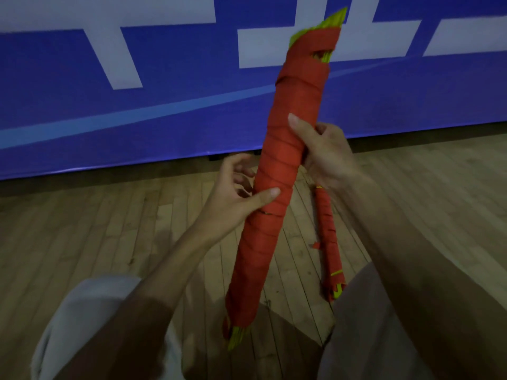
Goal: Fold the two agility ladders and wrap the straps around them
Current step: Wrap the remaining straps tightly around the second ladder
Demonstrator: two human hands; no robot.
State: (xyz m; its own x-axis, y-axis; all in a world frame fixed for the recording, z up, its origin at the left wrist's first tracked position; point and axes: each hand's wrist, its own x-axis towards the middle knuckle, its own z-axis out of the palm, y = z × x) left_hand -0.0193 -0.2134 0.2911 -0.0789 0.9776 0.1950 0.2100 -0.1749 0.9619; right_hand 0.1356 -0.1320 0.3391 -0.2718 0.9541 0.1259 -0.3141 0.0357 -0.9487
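Note:
A folded agility ladder bundle (277, 171) stands nearly upright in front of me, its yellow-green rungs showing at both ends and a red strap wound around its whole length. My right hand (326, 154) grips the bundle a little above its middle, thumb across the front. My left hand (241, 192) is at the bundle's left side just below, thumb laid on the red strap, fingers loosely curled behind. A second wrapped ladder bundle (330, 242) lies on the wooden floor to the right, partly hidden by my right forearm.
Light wooden floorboards (109, 229) stretch around me. A blue padded wall (164, 105) with white shapes stands close ahead. My knees in pale trousers (82, 325) fill the bottom corners of the view.

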